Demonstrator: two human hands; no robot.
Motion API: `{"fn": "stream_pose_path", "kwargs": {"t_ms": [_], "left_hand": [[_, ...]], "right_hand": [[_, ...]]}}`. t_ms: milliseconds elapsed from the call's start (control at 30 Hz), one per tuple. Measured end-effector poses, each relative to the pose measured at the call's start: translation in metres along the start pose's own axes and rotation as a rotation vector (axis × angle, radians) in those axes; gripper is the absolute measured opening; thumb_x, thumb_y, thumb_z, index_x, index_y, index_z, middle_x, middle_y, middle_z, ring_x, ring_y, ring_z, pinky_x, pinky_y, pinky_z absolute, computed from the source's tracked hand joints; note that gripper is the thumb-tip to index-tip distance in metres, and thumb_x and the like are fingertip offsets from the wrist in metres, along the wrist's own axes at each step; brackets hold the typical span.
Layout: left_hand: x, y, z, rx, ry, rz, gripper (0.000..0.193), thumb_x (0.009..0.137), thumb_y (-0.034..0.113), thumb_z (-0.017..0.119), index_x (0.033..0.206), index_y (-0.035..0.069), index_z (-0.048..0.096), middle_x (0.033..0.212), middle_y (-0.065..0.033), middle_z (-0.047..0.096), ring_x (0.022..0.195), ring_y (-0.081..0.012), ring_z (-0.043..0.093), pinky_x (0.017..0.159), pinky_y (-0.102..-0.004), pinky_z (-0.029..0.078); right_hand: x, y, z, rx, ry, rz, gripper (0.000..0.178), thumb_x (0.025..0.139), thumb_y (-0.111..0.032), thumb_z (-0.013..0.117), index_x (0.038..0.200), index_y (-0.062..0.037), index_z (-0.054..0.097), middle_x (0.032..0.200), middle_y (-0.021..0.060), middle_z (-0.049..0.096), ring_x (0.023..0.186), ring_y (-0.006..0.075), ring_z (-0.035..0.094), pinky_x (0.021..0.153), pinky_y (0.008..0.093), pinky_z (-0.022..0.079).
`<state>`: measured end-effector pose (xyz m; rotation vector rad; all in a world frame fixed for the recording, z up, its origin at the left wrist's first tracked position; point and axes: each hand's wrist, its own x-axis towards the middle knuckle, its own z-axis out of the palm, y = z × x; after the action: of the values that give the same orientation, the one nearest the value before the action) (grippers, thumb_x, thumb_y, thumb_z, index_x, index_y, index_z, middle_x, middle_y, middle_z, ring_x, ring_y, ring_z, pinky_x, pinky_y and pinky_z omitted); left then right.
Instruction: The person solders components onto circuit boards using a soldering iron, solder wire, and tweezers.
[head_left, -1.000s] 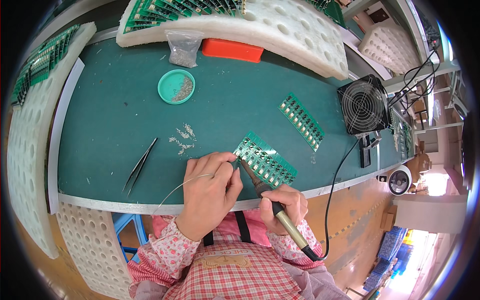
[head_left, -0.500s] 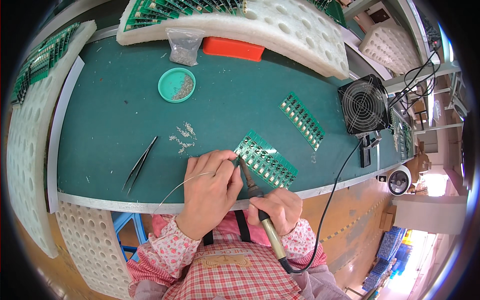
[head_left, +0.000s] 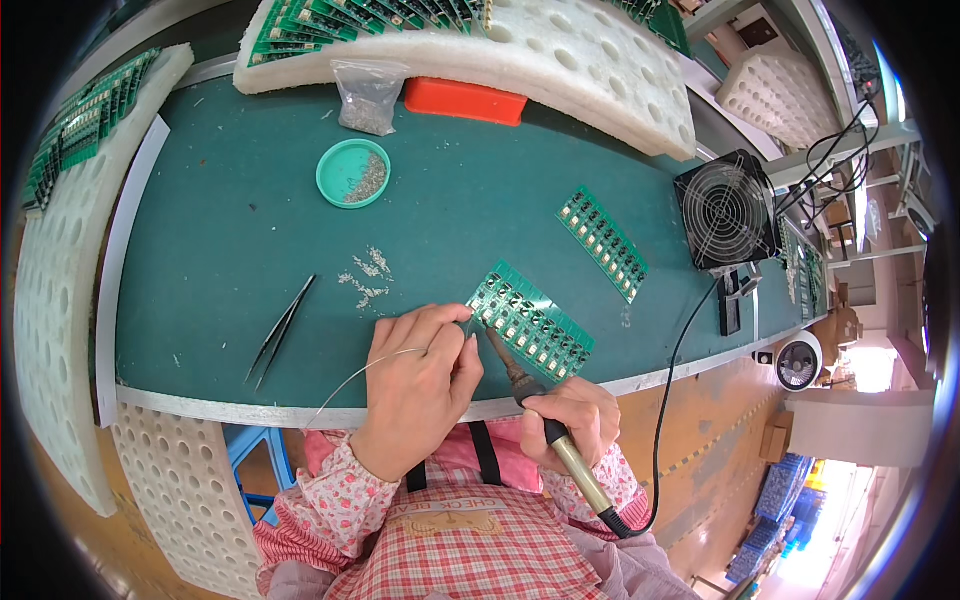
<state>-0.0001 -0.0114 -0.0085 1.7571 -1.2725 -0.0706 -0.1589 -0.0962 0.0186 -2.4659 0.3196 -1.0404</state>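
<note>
Clock centred on the near board (head_left: 530,320), 12 at far side. I see open bench (head_left: 460,210) at 11, up to red box (head_left: 465,100) and foam block (head_left: 640,95). In the way: second board (head_left: 603,245) 1, fan (head_left: 727,208) 2, black cord (head_left: 664,390) 4, right hand (head_left: 577,425) 5, left hand (head_left: 418,375) 8, tweezers (head_left: 297,303) 9, dish (head_left: 338,170) 10.

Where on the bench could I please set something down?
Bare, apart from specks: between the dish and far board, and between the white strip and tweezers. Crowded: around the left hand, right hand, iron and near board.
</note>
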Motion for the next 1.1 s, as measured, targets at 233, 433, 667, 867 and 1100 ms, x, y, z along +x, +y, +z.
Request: {"fn": "stream_pose_path", "kwargs": {"t_ms": [233, 433, 667, 867, 1100], "left_hand": [[0.0012, 0.0013, -0.0003, -0.005, -0.006, -0.005, 0.021, 0.081, 0.002, 0.069, 0.072, 0.003, 0.05, 0.105, -0.009, 0.069, 0.084, -0.028, 0.062, 0.076, -0.0388, 0.043], [0.0008, 0.0006, 0.0003, -0.009, 0.001, -0.001, 0.02, 0.081, 0.002, 0.069, 0.073, 0.003, 0.05, 0.105, -0.0091, 0.069, 0.083, -0.028, 0.061, 0.075, -0.0389, 0.043], [0.0016, 0.0005, -0.0017, -0.006, -0.012, -0.005, 0.017, 0.081, 0.002, 0.068, 0.074, 0.003, 0.052, 0.105, -0.0095, 0.069, 0.083, -0.0279, 0.061, 0.075, -0.0387, 0.043], [0.0008, -0.0001, -0.0005, -0.004, -0.005, 0.008, 0.015, 0.081, 0.002, 0.068, 0.075, 0.002, 0.054, 0.105, -0.0093, 0.069, 0.083, -0.0282, 0.061, 0.075, -0.0389, 0.043], [0.0, -0.0005, 0.0002, -0.008, -0.005, 0.003, 0.019, 0.081, 0.003, 0.069, 0.073, 0.003, 0.051, 0.105, -0.0087, 0.069, 0.083, -0.0278, 0.061, 0.074, -0.0391, 0.042]], "right_hand": [[-0.0028, 0.0048, 0.0047, -0.004, 0.02, 0.001, 0.028, 0.074, 0.001, 0.076, 0.096, -0.0039, 0.06, 0.06, 0.004, 0.056, 0.046, 0.0206, 0.054, 0.043, 0.0323, 0.041], [-0.0005, 0.0068, 0.0071, -0.007, -0.007, -0.005, 0.029, 0.073, 0.0, 0.077, 0.096, -0.0039, 0.061, 0.06, 0.004, 0.056, 0.046, 0.0206, 0.054, 0.043, 0.0323, 0.041], [-0.0021, 0.0077, 0.0081, -0.078, -0.077, -0.125, 0.031, 0.069, -0.004, 0.079, 0.094, -0.0041, 0.061, 0.059, 0.0009, 0.05, 0.046, 0.0177, 0.049, 0.042, 0.0304, 0.038], [-0.0038, 0.0066, 0.0085, -0.133, -0.129, -0.182, 0.036, 0.069, -0.007, 0.081, 0.099, -0.0042, 0.061, 0.059, -0.0003, 0.044, 0.047, 0.0158, 0.046, 0.042, 0.0295, 0.036], [-0.0067, 0.0059, 0.0042, -0.057, 0.007, -0.106, 0.029, 0.074, 0.002, 0.075, 0.097, -0.0029, 0.059, 0.056, 0.0029, 0.052, 0.044, 0.0188, 0.05, 0.041, 0.0307, 0.038]]}}
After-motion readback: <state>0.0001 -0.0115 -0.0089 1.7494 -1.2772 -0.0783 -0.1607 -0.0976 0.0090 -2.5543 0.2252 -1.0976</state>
